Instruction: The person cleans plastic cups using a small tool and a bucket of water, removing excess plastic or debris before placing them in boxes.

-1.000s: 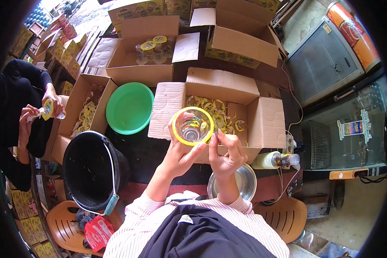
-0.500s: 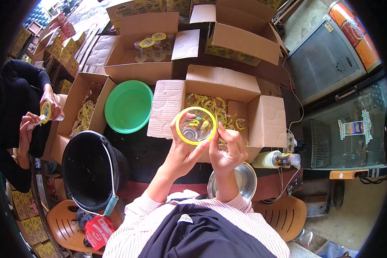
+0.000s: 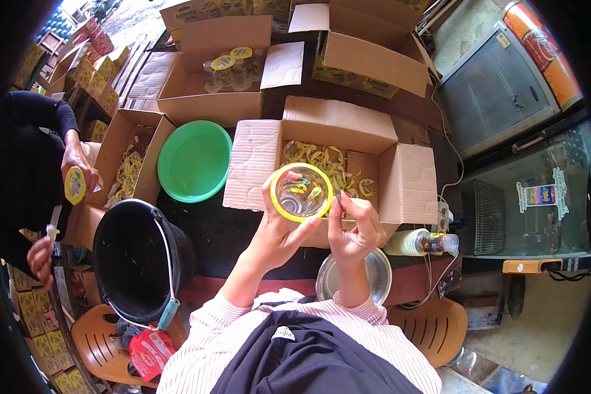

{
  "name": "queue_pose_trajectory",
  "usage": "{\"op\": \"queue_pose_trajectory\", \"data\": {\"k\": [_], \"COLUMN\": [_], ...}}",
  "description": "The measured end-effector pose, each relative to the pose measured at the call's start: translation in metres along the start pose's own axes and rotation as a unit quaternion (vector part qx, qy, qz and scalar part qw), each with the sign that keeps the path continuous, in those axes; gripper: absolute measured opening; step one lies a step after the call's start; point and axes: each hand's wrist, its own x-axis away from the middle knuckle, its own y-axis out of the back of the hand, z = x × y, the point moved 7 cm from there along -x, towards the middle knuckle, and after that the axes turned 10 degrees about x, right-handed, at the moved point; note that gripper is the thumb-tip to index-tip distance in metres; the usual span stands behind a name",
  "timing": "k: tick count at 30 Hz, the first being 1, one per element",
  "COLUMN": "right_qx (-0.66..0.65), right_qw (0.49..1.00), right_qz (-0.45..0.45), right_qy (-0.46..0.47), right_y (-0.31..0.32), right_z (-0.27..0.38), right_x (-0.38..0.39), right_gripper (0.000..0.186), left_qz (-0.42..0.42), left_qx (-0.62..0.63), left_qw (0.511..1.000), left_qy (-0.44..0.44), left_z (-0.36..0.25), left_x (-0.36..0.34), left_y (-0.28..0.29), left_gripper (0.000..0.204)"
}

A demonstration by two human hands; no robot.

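Observation:
My left hand (image 3: 269, 231) is wrapped round a clear plastic cup (image 3: 301, 192) with a bright yellow rim. Its round top faces up at me, and coloured printed marks show within the ring. At the cup's right edge, the thumb and fingertips of my right hand (image 3: 354, 230) are pinched together; what they grip, if anything, is too small to tell. Beneath the cup stands an open cardboard box (image 3: 414, 184) with curled yellow strips (image 3: 316, 156) inside.
At the left a co-worker's hand (image 3: 79, 161) holds a yellow-lidded cup (image 3: 75, 185); the other hand (image 3: 41, 261) has a blade-like tool. Around me stand a black bucket (image 3: 105, 276), green basin (image 3: 169, 161), metal bowl (image 3: 382, 279), stacked cups (image 3: 407, 243) and a box with lidded cups (image 3: 210, 105).
My right hand has shifted slightly along the cup's edge, which stays in my left hand. The co-worker's hands have moved apart, one dropping lower with the tool.

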Motion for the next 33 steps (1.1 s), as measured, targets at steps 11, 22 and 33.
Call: {"op": "queue_pose_trajectory", "data": {"k": [11, 22, 33], "right_qx": [-0.024, -0.01, -0.013], "right_qw": [0.999, 0.999, 0.997], "right_qz": [0.017, 0.009, 0.022], "right_qy": [-0.037, -0.031, -0.069], "right_y": [-0.007, 0.0, -0.007], "right_z": [-0.014, -0.006, -0.013], "right_x": [-0.006, 0.005, -0.006], "right_gripper": [0.024, 0.024, 0.02], "left_qz": [0.013, 0.016, 0.059], "left_qx": [0.015, -0.011, -0.069], "left_qw": [1.0, 1.0, 0.995], "left_qy": [0.017, 0.011, -0.032], "left_z": [0.003, 0.002, 0.003], "left_x": [0.001, 0.0, 0.01], "left_y": [-0.003, -0.004, -0.007], "left_gripper": [0.074, 0.073, 0.071]}}
